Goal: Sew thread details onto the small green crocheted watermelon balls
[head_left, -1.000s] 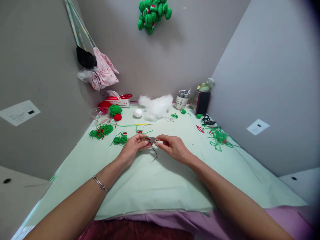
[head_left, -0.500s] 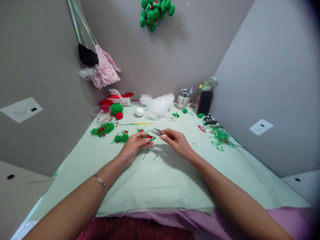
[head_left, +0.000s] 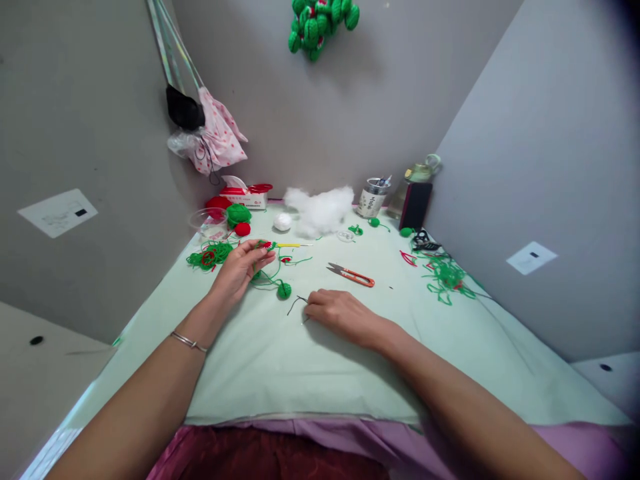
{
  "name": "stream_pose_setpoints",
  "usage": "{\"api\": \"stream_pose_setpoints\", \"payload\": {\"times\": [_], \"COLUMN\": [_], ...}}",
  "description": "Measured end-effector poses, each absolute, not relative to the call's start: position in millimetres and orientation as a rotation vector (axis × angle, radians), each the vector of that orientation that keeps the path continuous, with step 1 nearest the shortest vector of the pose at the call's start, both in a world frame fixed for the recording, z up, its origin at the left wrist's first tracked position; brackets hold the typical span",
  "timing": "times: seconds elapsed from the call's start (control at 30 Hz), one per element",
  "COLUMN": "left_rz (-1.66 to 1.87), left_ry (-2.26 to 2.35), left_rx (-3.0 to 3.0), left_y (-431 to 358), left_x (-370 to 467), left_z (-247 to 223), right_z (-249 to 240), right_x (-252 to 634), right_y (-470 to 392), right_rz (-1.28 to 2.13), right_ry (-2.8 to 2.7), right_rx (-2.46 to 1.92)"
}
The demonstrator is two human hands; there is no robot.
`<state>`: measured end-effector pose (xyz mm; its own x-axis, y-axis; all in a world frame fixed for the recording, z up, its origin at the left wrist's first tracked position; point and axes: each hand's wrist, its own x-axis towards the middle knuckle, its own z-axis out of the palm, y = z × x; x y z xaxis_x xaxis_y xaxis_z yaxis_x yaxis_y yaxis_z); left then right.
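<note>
My left hand [head_left: 241, 268] is closed around a small red-and-green crochet piece [head_left: 267, 245], pinched between thumb and fingers over the left part of the table. Just past its fingertips lies a yellow-handled crochet hook [head_left: 289, 245]. A small green crochet ball [head_left: 284, 290] with a yarn tail sits below that hand, and another red-and-green piece [head_left: 286, 260] lies to the right. My right hand [head_left: 343, 317] rests low on the cloth, fingers curled down onto a black thread [head_left: 296, 301]; its fingertips are partly hidden. Orange-handled thread snips [head_left: 353, 275] lie just beyond it.
White stuffing [head_left: 320, 212] and a white ball [head_left: 283, 221] lie at the back. Green yarn tangles lie left [head_left: 209, 255] and right [head_left: 447, 277]. A pen tin [head_left: 373, 199], a phone [head_left: 416, 207] and a bottle [head_left: 400, 200] stand back right; a tissue box [head_left: 247, 198] back left.
The snips have left my right hand and lie on the table. That hand has come down and nearer to the black thread. My left hand has moved left and away with the crochet piece.
</note>
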<state>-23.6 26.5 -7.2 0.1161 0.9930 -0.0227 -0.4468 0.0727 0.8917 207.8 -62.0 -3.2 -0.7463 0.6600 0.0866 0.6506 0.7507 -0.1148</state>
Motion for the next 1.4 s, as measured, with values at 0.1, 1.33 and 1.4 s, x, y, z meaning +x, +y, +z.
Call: {"api": "stream_pose_setpoints", "payload": {"times": [0.1, 1.33, 1.4], "left_rz": [1.249, 0.658, 0.636], "left_ry": [0.815, 0.744, 0.739], "left_rx": [0.895, 1.322, 1.353], "left_y": [27, -20, -20], "left_x": [-24, 17, 17], "left_z": [-9, -13, -14], "right_z": [-2, 14, 15], "right_x": [198, 235, 236], "right_y": [-69, -32, -32], "right_rz": [-0.188, 1.324, 1.313], "right_ry": [-2.978, -0.828, -0.822], "right_rx": [-1.024, -0.865, -0.872]}}
